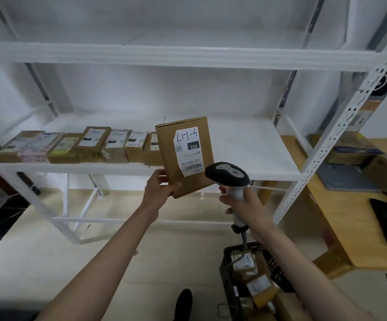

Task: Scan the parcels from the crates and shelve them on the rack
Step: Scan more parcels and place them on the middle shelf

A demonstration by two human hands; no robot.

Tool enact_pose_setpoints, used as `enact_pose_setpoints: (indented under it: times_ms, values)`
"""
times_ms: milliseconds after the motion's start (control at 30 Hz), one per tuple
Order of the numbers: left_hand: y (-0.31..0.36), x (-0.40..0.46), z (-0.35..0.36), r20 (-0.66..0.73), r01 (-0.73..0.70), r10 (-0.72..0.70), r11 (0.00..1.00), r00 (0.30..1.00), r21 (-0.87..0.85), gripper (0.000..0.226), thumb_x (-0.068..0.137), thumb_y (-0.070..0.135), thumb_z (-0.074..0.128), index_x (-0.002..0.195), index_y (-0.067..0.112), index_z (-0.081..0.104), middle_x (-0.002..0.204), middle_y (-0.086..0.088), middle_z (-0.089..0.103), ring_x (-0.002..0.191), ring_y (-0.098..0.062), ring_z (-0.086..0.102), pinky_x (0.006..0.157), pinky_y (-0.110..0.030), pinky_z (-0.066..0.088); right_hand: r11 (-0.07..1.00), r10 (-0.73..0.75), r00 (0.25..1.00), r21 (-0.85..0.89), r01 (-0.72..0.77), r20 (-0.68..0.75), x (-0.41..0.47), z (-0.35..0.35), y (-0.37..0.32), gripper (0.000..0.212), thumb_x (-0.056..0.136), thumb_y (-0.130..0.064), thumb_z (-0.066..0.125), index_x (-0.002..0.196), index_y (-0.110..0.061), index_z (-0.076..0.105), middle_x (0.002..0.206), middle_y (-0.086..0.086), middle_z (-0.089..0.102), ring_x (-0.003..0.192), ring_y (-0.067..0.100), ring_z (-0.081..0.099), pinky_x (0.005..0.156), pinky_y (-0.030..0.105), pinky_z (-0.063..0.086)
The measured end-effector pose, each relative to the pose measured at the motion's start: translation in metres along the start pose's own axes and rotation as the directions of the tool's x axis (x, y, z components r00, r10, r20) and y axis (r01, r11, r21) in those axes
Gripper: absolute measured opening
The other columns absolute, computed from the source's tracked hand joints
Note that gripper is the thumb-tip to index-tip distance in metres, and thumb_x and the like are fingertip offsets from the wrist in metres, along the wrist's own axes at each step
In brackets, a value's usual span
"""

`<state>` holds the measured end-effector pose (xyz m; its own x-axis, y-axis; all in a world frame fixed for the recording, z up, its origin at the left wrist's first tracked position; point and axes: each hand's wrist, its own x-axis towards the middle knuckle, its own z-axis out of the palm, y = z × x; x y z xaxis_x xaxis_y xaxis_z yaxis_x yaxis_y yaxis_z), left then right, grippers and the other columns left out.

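Note:
My left hand (159, 187) grips the lower left corner of a flat brown cardboard parcel (201, 179), held upright in front of the rack with its white label facing me upside down. My right hand (241, 201) holds the grey handle of a barcode scanner (227, 173), whose dark head sits just right of the parcel's lower edge. Several labelled parcels (81, 147) stand in a row on the left part of the white rack's middle shelf (257, 156). A black crate (234, 286) with more parcels sits on the floor below my right arm.
The white metal rack has an upper shelf (188, 56) and a perforated right post (340, 133). A wooden table (354, 228) at the right carries cardboard boxes and a dark flat device. The scanner cable hangs into the crate. A dark shoe (184, 302) shows on the floor.

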<state>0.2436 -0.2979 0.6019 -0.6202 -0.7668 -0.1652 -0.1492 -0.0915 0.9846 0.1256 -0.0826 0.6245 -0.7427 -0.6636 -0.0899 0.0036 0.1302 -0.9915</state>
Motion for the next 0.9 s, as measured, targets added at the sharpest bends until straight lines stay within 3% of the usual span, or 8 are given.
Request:
enact_pose_setpoints:
  times_ms: [167, 333, 467, 567, 667, 767, 900]
  values:
    - [0.005, 0.075, 0.033, 0.182, 0.077, -0.073, 0.997, 0.981, -0.018, 0.038, 0.087, 0.015, 0.078, 0.121, 0.02, 0.061, 0.117, -0.006, 0.069, 0.105, -0.022, 0.069, 0.083, -0.035, 0.06, 0.993, 0.109, 0.964, -0.015, -0.116, -0.241, 0.078, -0.013, 0.016, 0.026, 0.092, -0.017, 0.073, 0.117, -0.019, 0.065, 0.106, 0.001, 0.071, 0.102, 0.024, 0.067, 0.093, 0.044, 0.058]
    - [0.011, 0.14, 0.062, 0.336, 0.13, -0.128, 0.991, 0.933, 0.015, 0.043, 0.093, 0.022, 0.071, 0.134, 0.019, 0.059, 0.124, -0.002, 0.067, 0.107, -0.019, 0.068, 0.073, -0.026, 0.059, 0.962, 0.223, 0.91, 0.228, -0.148, -0.35, 0.143, -0.023, 0.023, 0.032, 0.091, -0.01, 0.074, 0.121, -0.013, 0.063, 0.11, 0.001, 0.071, 0.107, 0.022, 0.068, 0.089, 0.039, 0.06]
    - [0.015, 0.183, 0.085, 0.398, 0.127, -0.146, 0.989, 0.906, 0.073, 0.033, 0.098, 0.025, 0.065, 0.13, 0.021, 0.06, 0.127, 0.0, 0.067, 0.102, -0.012, 0.068, 0.074, -0.025, 0.059, 0.908, 0.308, 0.889, 0.384, -0.168, -0.339, 0.186, -0.029, 0.025, 0.02, 0.092, 0.002, 0.068, 0.106, -0.009, 0.059, 0.101, 0.009, 0.07, 0.095, 0.026, 0.068, 0.077, 0.037, 0.059]
    - [0.019, 0.219, 0.099, 0.366, -0.192, 0.072, 0.933, 0.928, 0.304, 0.036, 0.097, 0.028, 0.066, 0.131, 0.019, 0.06, 0.123, 0.002, 0.065, 0.094, -0.001, 0.063, 0.072, -0.015, 0.054, 0.872, 0.371, 0.859, 0.451, -0.192, -0.352, 0.217, -0.034, 0.026, 0.019, 0.091, 0.003, 0.068, 0.102, -0.009, 0.058, 0.102, 0.012, 0.071, 0.092, 0.026, 0.069, 0.072, 0.034, 0.059]
    - [0.022, 0.253, 0.106, 0.358, -0.475, 0.327, 0.731, 0.874, 0.49, 0.035, 0.093, 0.023, 0.071, 0.125, 0.012, 0.063, 0.115, -0.004, 0.057, 0.1, -0.016, 0.058, 0.089, -0.028, 0.049, 0.855, 0.433, 0.801, 0.47, -0.219, -0.414, 0.247, -0.039, 0.033, 0.018, 0.091, 0.002, 0.069, 0.096, -0.013, 0.058, 0.103, 0.012, 0.071, 0.09, 0.026, 0.068, 0.079, 0.041, 0.061]
    - [0.017, 0.279, 0.106, 0.41, -0.551, 0.374, 0.638, 0.832, 0.537, 0.025, 0.091, 0.015, 0.072, 0.116, 0.011, 0.07, 0.119, -0.004, 0.057, 0.115, -0.019, 0.047, 0.1, -0.034, 0.042, 0.839, 0.49, 0.742, 0.477, -0.261, -0.457, 0.275, -0.042, 0.044, 0.018, 0.091, 0.001, 0.068, 0.097, -0.012, 0.058, 0.1, 0.012, 0.068, 0.083, 0.025, 0.064, 0.088, 0.046, 0.058]
    - [0.005, 0.291, 0.101, 0.5, -0.614, 0.365, 0.559, 0.785, 0.557, 0.012, 0.092, 0.012, 0.071, 0.102, 0.013, 0.078, 0.123, -0.005, 0.06, 0.123, -0.022, 0.045, 0.101, -0.033, 0.039, 0.828, 0.533, 0.718, 0.454, -0.331, -0.448, 0.305, -0.038, 0.058, 0.021, 0.088, 0.004, 0.07, 0.102, -0.008, 0.06, 0.098, 0.014, 0.068, 0.08, 0.026, 0.063, 0.076, 0.042, 0.058]
